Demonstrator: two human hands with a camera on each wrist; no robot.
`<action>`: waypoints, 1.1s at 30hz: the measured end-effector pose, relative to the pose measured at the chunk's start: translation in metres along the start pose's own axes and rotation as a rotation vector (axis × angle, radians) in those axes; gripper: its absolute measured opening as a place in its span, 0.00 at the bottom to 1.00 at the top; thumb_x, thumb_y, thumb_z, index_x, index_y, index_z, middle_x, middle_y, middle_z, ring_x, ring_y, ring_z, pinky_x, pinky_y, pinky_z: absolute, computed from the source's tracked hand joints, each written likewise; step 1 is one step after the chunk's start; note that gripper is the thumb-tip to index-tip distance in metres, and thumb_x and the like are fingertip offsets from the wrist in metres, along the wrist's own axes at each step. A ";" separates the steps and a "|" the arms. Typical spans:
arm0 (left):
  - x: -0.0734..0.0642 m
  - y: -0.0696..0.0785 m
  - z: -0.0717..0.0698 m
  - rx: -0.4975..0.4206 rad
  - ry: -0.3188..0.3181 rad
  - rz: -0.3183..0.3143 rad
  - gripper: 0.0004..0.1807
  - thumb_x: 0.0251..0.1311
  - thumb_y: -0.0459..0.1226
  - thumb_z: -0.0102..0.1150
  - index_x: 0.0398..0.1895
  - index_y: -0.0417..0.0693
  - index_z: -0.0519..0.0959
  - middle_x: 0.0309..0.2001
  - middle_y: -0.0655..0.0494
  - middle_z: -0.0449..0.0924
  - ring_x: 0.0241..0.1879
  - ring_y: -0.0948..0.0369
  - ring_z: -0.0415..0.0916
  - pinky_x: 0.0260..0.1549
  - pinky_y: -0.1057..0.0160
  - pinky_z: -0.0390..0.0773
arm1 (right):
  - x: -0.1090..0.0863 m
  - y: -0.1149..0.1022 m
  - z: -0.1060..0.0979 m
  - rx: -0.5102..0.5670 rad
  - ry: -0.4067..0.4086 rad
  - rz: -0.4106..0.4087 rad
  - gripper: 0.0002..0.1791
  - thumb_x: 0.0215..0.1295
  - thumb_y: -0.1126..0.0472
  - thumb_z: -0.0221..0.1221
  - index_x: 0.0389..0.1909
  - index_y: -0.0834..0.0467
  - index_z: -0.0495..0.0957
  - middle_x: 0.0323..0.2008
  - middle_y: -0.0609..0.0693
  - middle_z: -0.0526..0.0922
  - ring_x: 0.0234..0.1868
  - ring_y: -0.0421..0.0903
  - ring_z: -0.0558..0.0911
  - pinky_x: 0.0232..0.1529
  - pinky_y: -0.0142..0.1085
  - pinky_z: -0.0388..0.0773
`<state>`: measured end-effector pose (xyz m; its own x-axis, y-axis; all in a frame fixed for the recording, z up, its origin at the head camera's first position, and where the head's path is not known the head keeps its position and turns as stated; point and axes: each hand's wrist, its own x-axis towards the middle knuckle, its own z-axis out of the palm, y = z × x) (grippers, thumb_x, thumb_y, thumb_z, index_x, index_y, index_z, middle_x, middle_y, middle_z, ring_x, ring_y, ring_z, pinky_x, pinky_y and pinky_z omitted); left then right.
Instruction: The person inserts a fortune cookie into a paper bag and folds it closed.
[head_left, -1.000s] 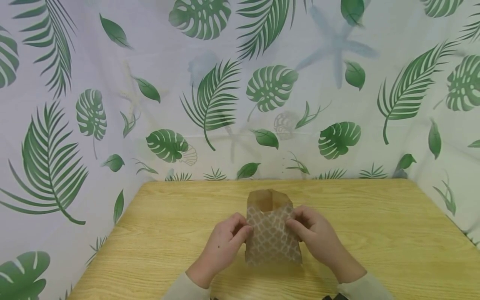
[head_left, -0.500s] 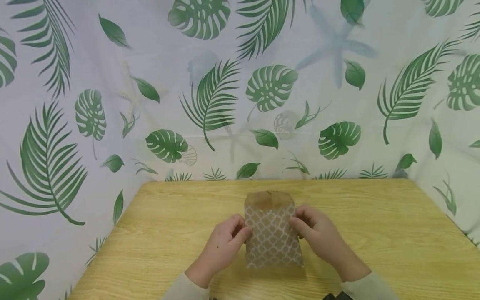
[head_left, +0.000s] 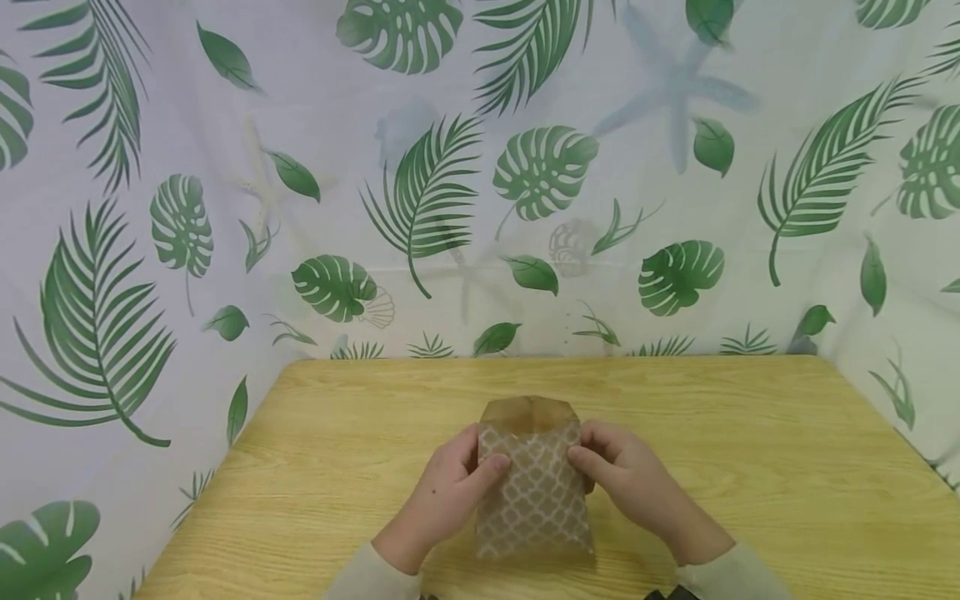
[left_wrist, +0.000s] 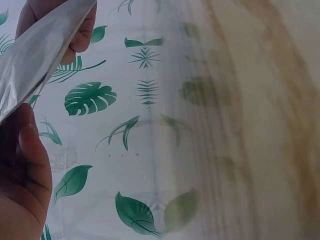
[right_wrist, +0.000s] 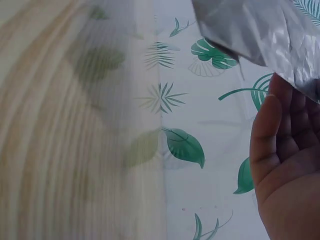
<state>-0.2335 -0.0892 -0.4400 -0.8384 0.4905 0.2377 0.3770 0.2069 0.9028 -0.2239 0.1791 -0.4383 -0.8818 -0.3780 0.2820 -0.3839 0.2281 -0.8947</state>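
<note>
A brown paper bag (head_left: 534, 492) with a white lattice pattern is held upright over the table, its mouth gaping a little at the top. On its left edge my left hand (head_left: 450, 492) pinches it, thumb in front and fingers behind. My right hand (head_left: 630, 475) grips the opposite edge in the same way. Both wrist views show a greyish side of the bag (left_wrist: 40, 50), with the left hand (left_wrist: 30, 175) and the right hand (right_wrist: 290, 160) at its edges. What the bag contains is hidden.
The wood-grain table (head_left: 360, 417) stretches out around the hands. Behind it and along both sides hangs a white sheet (head_left: 450, 342) printed with green leaves and pale starfish.
The bag has come slightly nearer to me and to the left. Its mouth looked flatter half a second ago and gapes more now. Both hands have kept their hold.
</note>
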 end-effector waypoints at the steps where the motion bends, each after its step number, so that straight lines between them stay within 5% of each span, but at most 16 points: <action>1: 0.000 0.000 0.000 0.003 -0.003 0.002 0.18 0.78 0.48 0.48 0.60 0.47 0.74 0.43 0.58 0.83 0.40 0.61 0.82 0.41 0.61 0.82 | 0.000 -0.001 0.001 -0.003 -0.003 0.012 0.11 0.79 0.58 0.53 0.35 0.59 0.74 0.29 0.54 0.78 0.28 0.48 0.79 0.31 0.42 0.82; 7: -0.001 0.001 0.002 0.031 -0.014 -0.005 0.15 0.78 0.47 0.49 0.54 0.47 0.76 0.39 0.60 0.83 0.37 0.62 0.82 0.38 0.63 0.82 | 0.000 -0.005 0.003 0.006 -0.015 0.066 0.12 0.79 0.56 0.53 0.49 0.60 0.76 0.35 0.55 0.81 0.31 0.47 0.80 0.32 0.40 0.83; 15: -0.002 0.002 0.005 0.032 -0.032 -0.050 0.18 0.75 0.50 0.53 0.55 0.48 0.78 0.40 0.61 0.84 0.38 0.62 0.82 0.38 0.63 0.83 | 0.000 -0.006 0.007 -0.082 -0.017 0.112 0.16 0.77 0.53 0.56 0.32 0.59 0.79 0.28 0.50 0.79 0.29 0.44 0.79 0.31 0.39 0.81; 22: 0.001 0.001 0.005 0.039 -0.048 -0.026 0.15 0.75 0.51 0.51 0.49 0.53 0.81 0.34 0.61 0.85 0.33 0.61 0.84 0.35 0.61 0.83 | 0.000 -0.004 0.010 -0.057 -0.051 0.064 0.15 0.77 0.56 0.55 0.33 0.58 0.84 0.28 0.49 0.82 0.28 0.42 0.80 0.31 0.39 0.82; 26: 0.000 0.001 0.004 0.125 -0.025 0.006 0.17 0.77 0.51 0.48 0.40 0.52 0.82 0.27 0.63 0.79 0.27 0.66 0.77 0.29 0.65 0.79 | -0.001 -0.002 0.008 -0.068 -0.044 0.069 0.16 0.78 0.55 0.54 0.33 0.57 0.84 0.28 0.48 0.83 0.29 0.43 0.81 0.31 0.40 0.82; 33: 0.000 0.007 -0.001 0.094 -0.023 -0.002 0.21 0.79 0.48 0.44 0.47 0.47 0.86 0.32 0.63 0.85 0.33 0.64 0.82 0.34 0.63 0.83 | -0.002 -0.003 0.001 -0.056 0.008 0.123 0.17 0.79 0.53 0.53 0.37 0.60 0.84 0.33 0.49 0.85 0.34 0.44 0.84 0.35 0.39 0.84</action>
<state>-0.2310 -0.0887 -0.4339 -0.8303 0.5090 0.2269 0.4118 0.2861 0.8652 -0.2207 0.1784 -0.4361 -0.9251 -0.3373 0.1743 -0.2875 0.3225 -0.9019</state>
